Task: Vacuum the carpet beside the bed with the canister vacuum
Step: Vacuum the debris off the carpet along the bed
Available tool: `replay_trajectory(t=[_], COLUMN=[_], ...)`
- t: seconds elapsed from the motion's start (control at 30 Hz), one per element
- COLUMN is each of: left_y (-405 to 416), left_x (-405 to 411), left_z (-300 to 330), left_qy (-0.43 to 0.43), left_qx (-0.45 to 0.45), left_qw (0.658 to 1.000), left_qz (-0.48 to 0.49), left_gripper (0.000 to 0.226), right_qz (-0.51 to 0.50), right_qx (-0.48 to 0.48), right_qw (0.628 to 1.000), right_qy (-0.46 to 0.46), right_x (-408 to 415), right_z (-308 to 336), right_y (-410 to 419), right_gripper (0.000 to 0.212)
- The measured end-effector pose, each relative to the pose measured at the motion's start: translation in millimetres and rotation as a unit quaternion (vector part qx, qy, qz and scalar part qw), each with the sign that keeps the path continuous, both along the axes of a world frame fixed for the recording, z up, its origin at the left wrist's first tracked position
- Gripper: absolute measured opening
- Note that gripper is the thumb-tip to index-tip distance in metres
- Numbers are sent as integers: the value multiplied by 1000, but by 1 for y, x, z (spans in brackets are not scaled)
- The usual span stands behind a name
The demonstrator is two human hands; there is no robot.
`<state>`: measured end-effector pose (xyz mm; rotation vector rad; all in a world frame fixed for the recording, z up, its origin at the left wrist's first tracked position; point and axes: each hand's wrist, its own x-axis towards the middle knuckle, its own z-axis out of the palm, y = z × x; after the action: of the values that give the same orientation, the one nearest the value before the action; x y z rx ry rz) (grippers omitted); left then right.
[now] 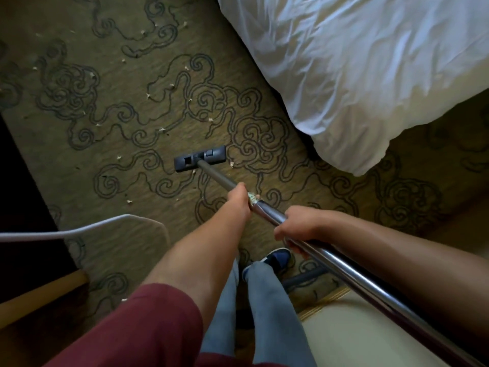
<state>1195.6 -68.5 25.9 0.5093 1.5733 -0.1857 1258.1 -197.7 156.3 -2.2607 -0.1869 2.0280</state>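
Beside the bed (370,62), seen from above, a person stands on a patterned olive carpet (79,154) and holds a canister vacuum's metal wand (267,210) with both hands. Their left hand (239,198) grips the wand further down, fingers curled around it, likely to steer. Their right hand (296,226) wraps around it higher up, likely to push and pull. The dark floor head (200,161) lies flat on the carpet, near the white duvet's hanging corner but apart from it. Pale crumbs (120,157) scatter the carpet, mostly ahead of and left of the head, so much cleaning seems to remain. A white cord (79,230) crosses the lower left. The canister itself is out of view; the wand's upper end runs off the lower right edge.
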Motion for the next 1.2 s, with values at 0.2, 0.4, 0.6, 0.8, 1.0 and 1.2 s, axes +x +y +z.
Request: replay_trajectory(t=[0.2, 0.4, 0.6, 0.8, 1.0, 1.2], left_y=[7, 27, 24, 5, -4, -43], left_x=[-3, -2, 4, 9, 6, -3], left_z=[-12, -31, -41, -46, -59, -87], left_qy=[-3, -10, -11, -9, -5, 3], left_qx=[-30, -69, -91, -106, -103, -72], left_qw=[999, 994, 993, 993, 994, 996], left_qz=[-44, -88, -72, -45, -42, -46], left_gripper=[39, 34, 25, 23, 28, 38], right_qz=[-5, -52, -85, -20, -3, 13], right_qx=[-30, -50, -93, -95, -94, -84], right_qw=[1000, 997, 991, 995, 995, 996], right_qy=[5, 25, 47, 21, 29, 8], right_x=[-8, -11, -6, 4, 3, -10], right_z=[3, 0, -8, -11, -22, -44], right_y=[10, 36, 45, 34, 28, -10], right_gripper=[43, 37, 31, 38, 38, 38])
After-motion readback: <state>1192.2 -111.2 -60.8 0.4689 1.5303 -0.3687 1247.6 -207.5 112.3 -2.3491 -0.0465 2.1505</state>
